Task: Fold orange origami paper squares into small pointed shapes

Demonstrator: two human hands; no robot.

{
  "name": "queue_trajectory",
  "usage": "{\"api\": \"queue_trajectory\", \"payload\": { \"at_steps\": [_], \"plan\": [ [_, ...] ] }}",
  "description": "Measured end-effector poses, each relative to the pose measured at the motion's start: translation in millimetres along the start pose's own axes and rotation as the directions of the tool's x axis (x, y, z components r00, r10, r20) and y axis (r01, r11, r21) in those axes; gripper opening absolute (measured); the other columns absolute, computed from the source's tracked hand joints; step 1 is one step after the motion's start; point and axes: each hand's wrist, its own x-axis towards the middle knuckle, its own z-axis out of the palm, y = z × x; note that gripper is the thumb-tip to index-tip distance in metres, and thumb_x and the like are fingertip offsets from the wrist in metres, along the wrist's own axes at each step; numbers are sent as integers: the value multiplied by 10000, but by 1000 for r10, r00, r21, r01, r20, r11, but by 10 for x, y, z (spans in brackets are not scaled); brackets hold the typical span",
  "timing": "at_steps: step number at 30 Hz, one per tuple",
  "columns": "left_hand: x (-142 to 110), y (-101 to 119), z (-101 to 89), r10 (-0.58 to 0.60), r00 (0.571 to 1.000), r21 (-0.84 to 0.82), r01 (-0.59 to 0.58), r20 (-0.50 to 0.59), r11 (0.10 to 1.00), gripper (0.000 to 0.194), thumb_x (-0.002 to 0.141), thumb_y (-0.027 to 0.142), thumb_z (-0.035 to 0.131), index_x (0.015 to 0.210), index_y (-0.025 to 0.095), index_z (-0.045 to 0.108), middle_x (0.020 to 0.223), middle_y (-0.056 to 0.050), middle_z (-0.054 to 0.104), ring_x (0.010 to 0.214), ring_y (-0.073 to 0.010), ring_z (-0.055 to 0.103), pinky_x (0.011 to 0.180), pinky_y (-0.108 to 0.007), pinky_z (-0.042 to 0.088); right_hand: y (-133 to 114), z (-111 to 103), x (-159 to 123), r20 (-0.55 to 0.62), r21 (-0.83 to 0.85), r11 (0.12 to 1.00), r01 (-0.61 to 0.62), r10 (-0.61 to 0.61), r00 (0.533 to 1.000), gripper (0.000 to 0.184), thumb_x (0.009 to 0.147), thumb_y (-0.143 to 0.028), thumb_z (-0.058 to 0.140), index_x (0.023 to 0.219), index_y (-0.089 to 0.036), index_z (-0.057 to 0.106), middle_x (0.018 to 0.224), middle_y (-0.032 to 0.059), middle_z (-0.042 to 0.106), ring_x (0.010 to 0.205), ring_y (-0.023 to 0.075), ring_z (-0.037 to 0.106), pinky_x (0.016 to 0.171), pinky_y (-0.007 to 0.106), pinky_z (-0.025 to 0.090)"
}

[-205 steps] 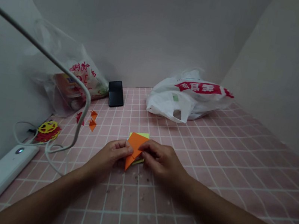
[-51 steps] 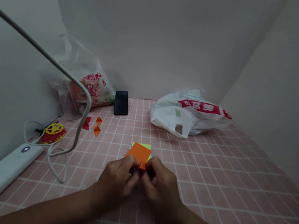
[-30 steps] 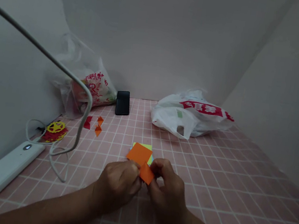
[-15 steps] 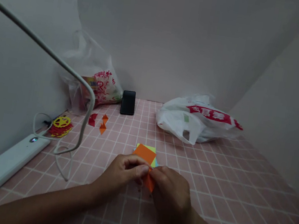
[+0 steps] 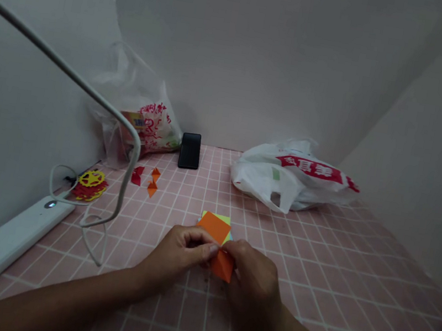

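Both my hands meet over the pink gridded table (image 5: 315, 259), pinching a small folded orange paper (image 5: 222, 265). My left hand (image 5: 179, 253) grips its left side with thumb and fingertips. My right hand (image 5: 256, 288) holds the right side, fingers curled around it. Just behind the hands lies a small stack of coloured paper squares (image 5: 215, 226), orange on top with yellow-green beneath.
A white plastic bag with red print (image 5: 292, 177) lies at the back right. A clear bag (image 5: 137, 113) and a black phone (image 5: 190, 150) stand at the back left. Small folded red and orange pieces (image 5: 147, 177), paper cut-outs (image 5: 90, 185), a white power strip (image 5: 8, 238) and its cable (image 5: 89, 94) lie left.
The folded orange paper has grown smaller and been turned between my fingers. My hands have drawn slightly nearer to me, off the paper stack; the camera view has shifted a little.
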Motion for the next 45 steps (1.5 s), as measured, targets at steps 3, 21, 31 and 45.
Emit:
{"api": "queue_trajectory", "payload": {
  "at_steps": [3, 21, 31, 45],
  "plan": [
    [6, -8, -9, -55, 998, -34, 56, 10, 998, 247, 782, 394, 697, 732, 151, 695, 674, -9, 624, 629, -134, 561, 637, -273, 453, -3, -4, -2, 24, -42, 999, 19, -18, 1000, 151, 953, -99, 467, 858, -194, 536, 592, 0, 537, 496, 144, 490, 493, 269, 350],
    [73, -67, -80, -201, 980, -99, 201, 13, 975, 359, 679, 490, 778, 649, 147, 675, 618, 7, 603, 583, -114, 492, 605, -248, 357, 112, 123, -104, 120, 103, 993, -51, 38, 992, 149, 956, -69, 449, 994, -189, 529, 723, 6, 547, 607, 143, 523, 554, 248, 419],
    [99, -136, -103, -263, 963, -208, 268, 52, 941, 331, 719, 397, 789, 698, 153, 567, 627, 17, 623, 572, -101, 559, 631, -247, 416, 130, 96, -81, 104, 64, 998, -17, 10, 995, 166, 964, -70, 432, 1013, -201, 521, 713, -7, 511, 589, 136, 510, 531, 240, 406],
    [139, -108, -73, -93, 995, -115, 87, -47, 990, 264, 704, 353, 732, 690, 153, 560, 625, 31, 577, 583, -103, 509, 606, -245, 401, 184, 146, -62, 465, 623, 356, -697, 547, 696, 146, 882, -152, 528, 1006, -229, 526, 884, 19, 650, 786, 172, 650, 668, 276, 505]
  ]
}}
